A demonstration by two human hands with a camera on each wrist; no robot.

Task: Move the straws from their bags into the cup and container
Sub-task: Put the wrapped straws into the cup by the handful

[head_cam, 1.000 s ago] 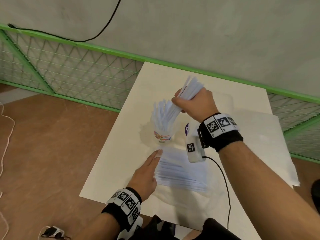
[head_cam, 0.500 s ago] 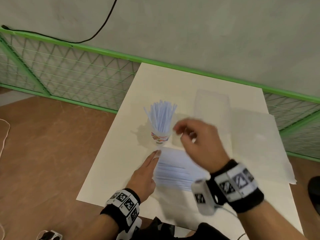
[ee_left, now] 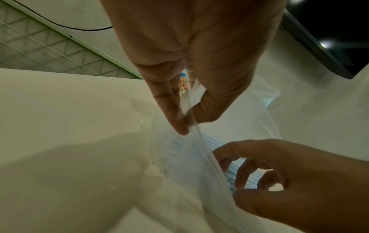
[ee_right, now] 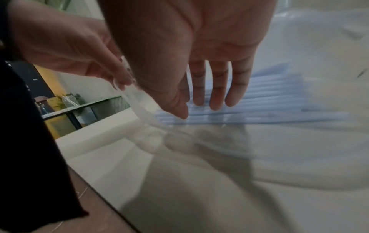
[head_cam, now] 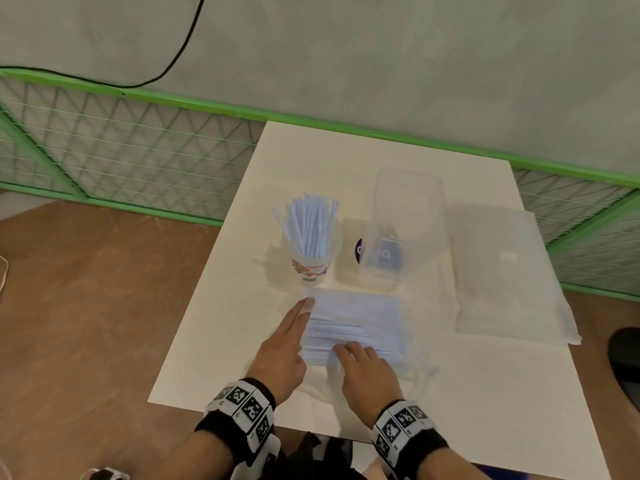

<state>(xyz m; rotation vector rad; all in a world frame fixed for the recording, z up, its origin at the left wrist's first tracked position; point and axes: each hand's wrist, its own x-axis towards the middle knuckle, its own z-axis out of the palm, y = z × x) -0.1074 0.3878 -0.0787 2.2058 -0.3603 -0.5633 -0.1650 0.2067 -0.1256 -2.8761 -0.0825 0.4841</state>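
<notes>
1. The clear straw bag [head_cam: 360, 327] lies flat on the table [head_cam: 214, 327], straws [head_cam: 343, 336] inside. The left hand [head_cam: 284, 344] at its 9 o'clock edge pinches the bag's opening [ee_left: 189, 108] between thumb and finger; the right hand [head_cam: 367, 368], fingers loosely extended, reaches over the straws from 6 o'clock.
2. At 12 o'clock a printed cup [head_cam: 311, 261] holds upright straws; the clear container [head_cam: 405, 230] beside it looks empty.
3. Another flat bag [head_cam: 502, 271] lies at 2 o'clock.

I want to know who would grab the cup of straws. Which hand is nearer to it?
Left. The left hand reaches toward the cup, fingertips just short of its base. The right hand sits farther back, over the bag.
</notes>
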